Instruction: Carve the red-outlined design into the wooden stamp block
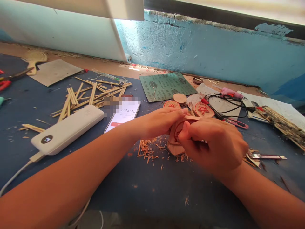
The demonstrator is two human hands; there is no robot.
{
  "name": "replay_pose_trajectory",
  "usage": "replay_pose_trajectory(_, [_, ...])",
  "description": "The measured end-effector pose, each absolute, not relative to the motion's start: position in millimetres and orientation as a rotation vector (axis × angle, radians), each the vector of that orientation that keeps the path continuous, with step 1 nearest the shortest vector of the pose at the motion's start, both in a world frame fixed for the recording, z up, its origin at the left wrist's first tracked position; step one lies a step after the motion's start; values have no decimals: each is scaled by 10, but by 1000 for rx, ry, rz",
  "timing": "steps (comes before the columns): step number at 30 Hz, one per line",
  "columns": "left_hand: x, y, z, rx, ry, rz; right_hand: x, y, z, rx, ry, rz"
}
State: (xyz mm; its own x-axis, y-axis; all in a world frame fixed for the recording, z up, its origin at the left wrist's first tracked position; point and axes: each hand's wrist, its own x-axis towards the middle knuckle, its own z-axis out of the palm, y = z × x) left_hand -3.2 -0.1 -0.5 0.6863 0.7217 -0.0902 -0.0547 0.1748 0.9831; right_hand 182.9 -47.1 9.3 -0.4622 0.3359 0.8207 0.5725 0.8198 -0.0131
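Note:
My left hand [162,122] is closed around the far left side of a small wood piece [175,147], which has a reddish carved outline on its face. Over its right side, my right hand [214,140] is curled in a fist-like grip, its thumb pressed near the carved face; what it holds is mostly hidden by the fingers. A pale flat strip of wood [191,118] shows between the two hands. Wood shavings [149,151] lie around the piece. Behind the hands are a slice with a red star [202,109] and another carved red slice [172,104].
A white power bank [68,129] with a cable and a lit phone [125,113] lie left, near scattered sticks [92,93]. Green sandpaper [166,86] is at the back. A black cable [226,103], blade tool [269,156] and bark [283,124] lie right.

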Motion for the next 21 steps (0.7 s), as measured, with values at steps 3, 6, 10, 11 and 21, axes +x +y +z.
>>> replay_pose_trajectory(3, [-47, -10, 0, 1338, 621, 601, 1782, -467, 38, -715, -2020, -432])
replay_pose_trajectory(6, [-64, -11, 2, 1401, 606, 566, 1746, -441, -8, -762, -2009, -452])
replay_pose_trajectory(10, [-36, -11, 4, 1314, 624, 576, 1744, -398, -55, -735, -2038, -371])
replay_pose_trajectory(11, [-25, -11, 7, 1271, 624, 572, 1751, -392, -51, -730, -2012, -352])
replay_pose_trajectory(21, [-23, -6, 19, 1316, 666, 623, 1814, -434, 224, -715, -2151, -46])
